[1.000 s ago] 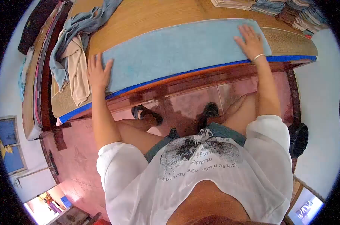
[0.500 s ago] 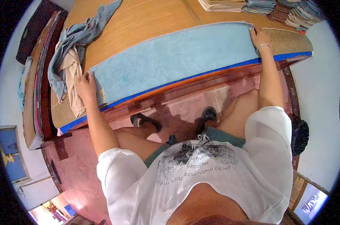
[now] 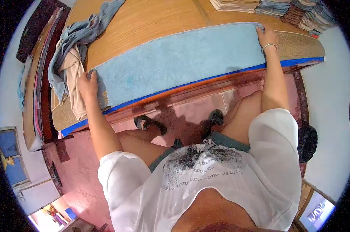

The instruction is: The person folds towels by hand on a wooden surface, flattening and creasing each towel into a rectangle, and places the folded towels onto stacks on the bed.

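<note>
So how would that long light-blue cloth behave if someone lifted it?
The light-blue cloth would probably droop rather than stay stiff, since it lies mostly flat and looks thin. Its fuzzy-looking surface suggests it wouldn't be very slippery. It seems unlikely to tip, being spread wide along the table.

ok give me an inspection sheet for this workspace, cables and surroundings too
Surface: wooden table with blue edging along the near side
Job's things: light-blue cloth spread lengthwise by the near edge
Clutter: rumpled blue-grey cloth and beige cloth at left; folded stacks at far right
Hands: left hand and right hand seem to pinch the cloth's far corners between their fingers
Cables: nothing seen
Surroundings: pinkish floor, pale wall at right
</note>
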Demonstrator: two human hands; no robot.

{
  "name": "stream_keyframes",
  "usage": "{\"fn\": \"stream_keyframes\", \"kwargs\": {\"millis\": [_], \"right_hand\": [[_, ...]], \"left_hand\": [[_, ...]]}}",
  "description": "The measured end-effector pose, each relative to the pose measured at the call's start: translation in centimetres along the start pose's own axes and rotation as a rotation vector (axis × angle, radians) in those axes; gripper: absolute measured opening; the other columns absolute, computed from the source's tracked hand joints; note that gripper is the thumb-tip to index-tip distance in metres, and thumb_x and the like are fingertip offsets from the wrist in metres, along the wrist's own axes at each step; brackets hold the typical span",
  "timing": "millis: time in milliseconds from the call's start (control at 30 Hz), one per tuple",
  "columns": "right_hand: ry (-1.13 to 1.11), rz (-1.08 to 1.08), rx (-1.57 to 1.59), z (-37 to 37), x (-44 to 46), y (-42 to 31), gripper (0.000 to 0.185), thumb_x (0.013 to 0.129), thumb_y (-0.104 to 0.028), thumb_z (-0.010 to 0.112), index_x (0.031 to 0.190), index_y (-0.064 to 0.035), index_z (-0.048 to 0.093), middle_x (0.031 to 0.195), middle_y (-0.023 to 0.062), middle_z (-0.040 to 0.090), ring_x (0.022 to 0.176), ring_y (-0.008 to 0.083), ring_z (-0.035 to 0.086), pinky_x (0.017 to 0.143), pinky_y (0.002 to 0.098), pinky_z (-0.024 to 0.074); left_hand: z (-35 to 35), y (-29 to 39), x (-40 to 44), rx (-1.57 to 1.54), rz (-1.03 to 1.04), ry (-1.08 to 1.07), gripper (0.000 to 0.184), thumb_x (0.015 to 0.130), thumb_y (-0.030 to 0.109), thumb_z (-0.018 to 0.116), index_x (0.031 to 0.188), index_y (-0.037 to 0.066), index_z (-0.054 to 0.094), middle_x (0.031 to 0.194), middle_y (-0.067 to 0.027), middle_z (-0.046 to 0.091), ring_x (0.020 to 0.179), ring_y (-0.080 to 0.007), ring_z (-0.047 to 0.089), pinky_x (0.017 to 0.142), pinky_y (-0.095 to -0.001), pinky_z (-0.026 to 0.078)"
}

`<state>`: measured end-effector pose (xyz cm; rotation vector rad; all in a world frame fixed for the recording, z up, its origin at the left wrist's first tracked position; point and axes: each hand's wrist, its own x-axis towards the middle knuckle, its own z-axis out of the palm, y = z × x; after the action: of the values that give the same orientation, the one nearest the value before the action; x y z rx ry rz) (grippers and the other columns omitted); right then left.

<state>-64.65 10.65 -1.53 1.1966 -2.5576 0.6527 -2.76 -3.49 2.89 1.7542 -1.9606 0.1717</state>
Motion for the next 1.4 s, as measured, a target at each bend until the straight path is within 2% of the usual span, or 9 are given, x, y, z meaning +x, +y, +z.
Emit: {"fn": "stream_keyframes", "kwargs": {"millis": [267, 367, 433, 533, 600, 767, 867, 1067, 1400], "right_hand": [[0.067, 0.021, 0.246, -2.5, -0.9, -1.1, 0.042, 0.076, -0.038, 0.056, 0.106, -0.0082, 0.057, 0.095, 0.0198, 0.06, 0.088, 0.0372, 0.058, 0.077, 0.0422, 0.0446], [0.135, -0.139, 0.391, -2.6, -0.6, -0.6, 0.042, 0.076, -0.039, 0.056, 0.103, -0.007, 0.059, 0.095, 0.0203, 0.06, 0.09, 0.0369, 0.057, 0.078, 0.0412, 0.0448], [-0.123, -0.1, 0.259, -4.3, -1.0, -1.4, 0.041, 0.076, -0.039, 0.057, 0.097, -0.0042, 0.061, 0.092, 0.0216, 0.061, 0.09, 0.0368, 0.057, 0.077, 0.0402, 0.0449], [-0.144, -0.156, 0.338, -5.7, -1.8, -2.6, 0.04, 0.075, -0.038, 0.059, 0.093, -0.0017, 0.062, 0.085, 0.0212, 0.062, 0.083, 0.0331, 0.06, 0.073, 0.0365, 0.0457], [-0.163, -0.163, 0.399, -6.9, -2.5, -4.1, 0.039, 0.075, -0.036, 0.06, 0.092, -0.0013, 0.062, 0.082, 0.0195, 0.062, 0.078, 0.0292, 0.06, 0.07, 0.0342, 0.0456], [-0.233, -0.253, 0.692, -8.4, -6.4, -10.9, 0.033, 0.073, -0.031, 0.064, 0.09, -0.0021, 0.06, 0.077, 0.0107, 0.062, 0.071, 0.0171, 0.057, 0.065, 0.0292, 0.0449], [-0.271, -0.378, 0.941, -6.2, -10.1, -15.0, 0.029, 0.073, -0.027, 0.065, 0.089, -0.0037, 0.059, 0.078, 0.0076, 0.061, 0.071, 0.016, 0.055, 0.065, 0.0295, 0.0447], [-0.608, -0.396, 1.187, -6.6, -16.5, -22.1, 0.02, 0.075, -0.017, 0.063, 0.085, -0.0028, 0.054, 0.075, 0.0044, 0.057, 0.066, 0.0114, 0.052, 0.061, 0.0263, 0.0437], [-0.838, -0.356, 1.375, -6.8, -16.9, -22.3, 0.023, 0.078, -0.011, 0.061, 0.096, -0.0004, 0.052, 0.084, -0.0005, 0.054, 0.073, 0.0068, 0.051, 0.062, 0.0214, 0.0435]], "left_hand": [[0.4, -0.8, 0.0, 0.1, 0.003, -0.015, 0.042, 0.076, 0.033, 0.06, 0.098, -0.003, 0.059, 0.091, -0.0241, 0.06, 0.088, -0.0372, 0.057, 0.077, -0.0416, 0.044], [-0.2, 0.0, -0.4, 0.023, -0.062, -0.061, 0.042, 0.077, 0.033, 0.058, 0.097, -0.004, 0.058, 0.093, -0.0259, 0.059, 0.09, -0.0381, 0.056, 0.077, -0.0426, 0.043], [-0.3, 0.4, -0.5, 0.062, -0.036, -0.042, 0.041, 0.079, 0.033, 0.057, 0.096, -0.005, 0.056, 0.093, -0.0275, 0.058, 0.091, -0.039, 0.055, 0.077, -0.0427, 0.043], [-1.5, 2.2, -1.3, -0.026, -0.059, 0.035, 0.041, 0.079, 0.03, 0.056, 0.099, -0.005, 0.052, 0.093, -0.0287, 0.056, 0.092, -0.0411, 0.053, 0.078, -0.0425, 0.042], [-1.0, 1.2, -1.1, -0.123, 0.021, 0.112, 0.041, 0.079, 0.027, 0.058, 0.105, -0.004, 0.049, 0.091, -0.0262, 0.057, 0.091, -0.0362, 0.056, 0.078, -0.0392, 0.043], [-4.4, 6.7, -3.2, -0.876, 0.013, -0.078, 0.038, 0.076, 0.015, 0.064, 0.11, 0.004, 0.05, 0.1, -0.008, 0.055, 0.092, -0.0172, 0.051, 0.081, -0.029, 0.04], [-6.5, 12.5, -5.3, -1.16, -0.075, -0.281, 0.038, 0.077, 0.009, 0.061, 0.113, 0.002, 0.049, 0.109, -0.0056, 0.052, 0.1, -0.016, 0.048, 0.086, -0.0265, 0.037], [-2.7, 18.3, -9.3, -1.281, 0.034, -0.591, 0.044, 0.072, 0.006, 0.066, 0.112, 0.007, 0.048, 0.076, 0.0038, 0.042, 0.065, -0.0051, 0.04, 0.057, -0.0191, 0.037], [-3.7, 19.6, -9.9, -1.389, -0.028, -0.645, 0.044, 0.077, 0.006, 0.061, 0.118, 0.008, 0.043, 0.082, 0.003, 0.044, 0.072, -0.0048, 0.046, 0.06, -0.0187, 0.041]]}}
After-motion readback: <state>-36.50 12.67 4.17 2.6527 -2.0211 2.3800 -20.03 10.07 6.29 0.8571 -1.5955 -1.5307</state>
